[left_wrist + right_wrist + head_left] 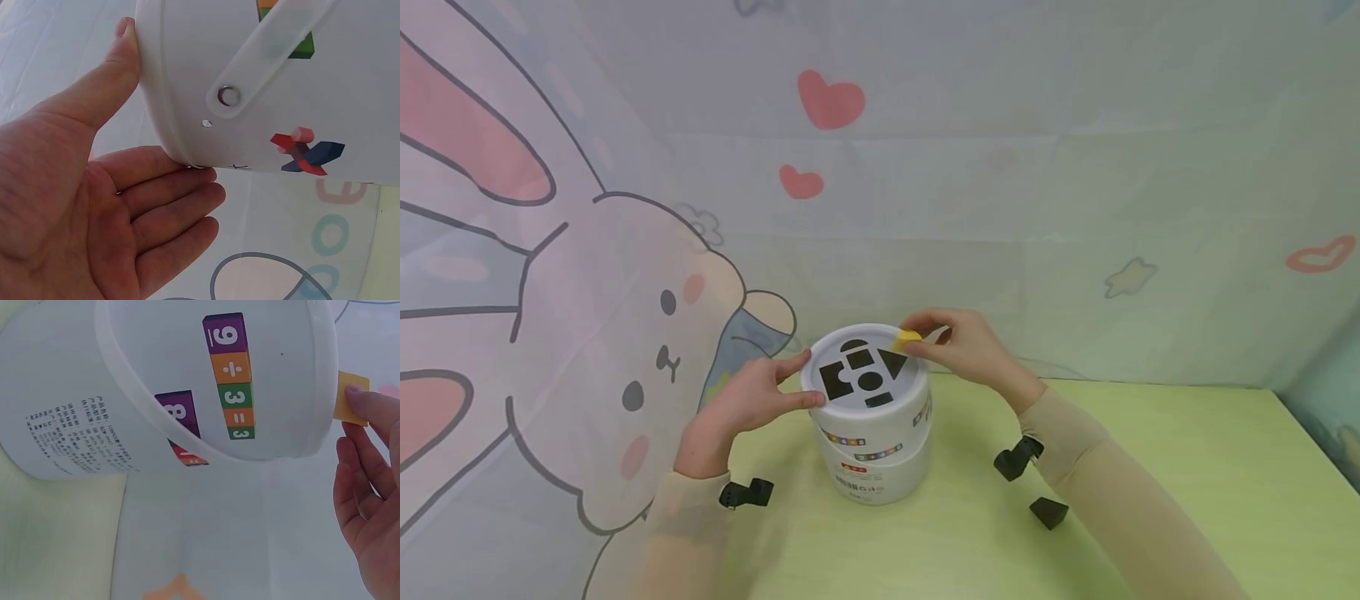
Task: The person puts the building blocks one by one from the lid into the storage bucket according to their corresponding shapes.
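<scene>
A white bucket (898, 482) stands on the table, its lid (910, 385) pierced by several dark slots: a triangle, a circle, squares and others. My left hand (758, 398) spans the lid's left edge, thumb on the near side and index finger farther back. In the left wrist view its fingers (178, 209) are nearly straight and touch the rim beside the bucket's handle (272, 50). Thumb and finger of my right hand (964, 343) pinch a yellow block (904, 338) over the lid's far right, by the triangular slot. That block (344, 411) shows flat-faced in the right wrist view, right at the lid.
The light green table (1157, 450) extends to the right. A small dark angular piece (1048, 512) appears beside my right forearm. Behind the bucket hangs a cloth backdrop (970, 192) with a rabbit and hearts. Black cameras (1018, 458) are strapped to both wrists.
</scene>
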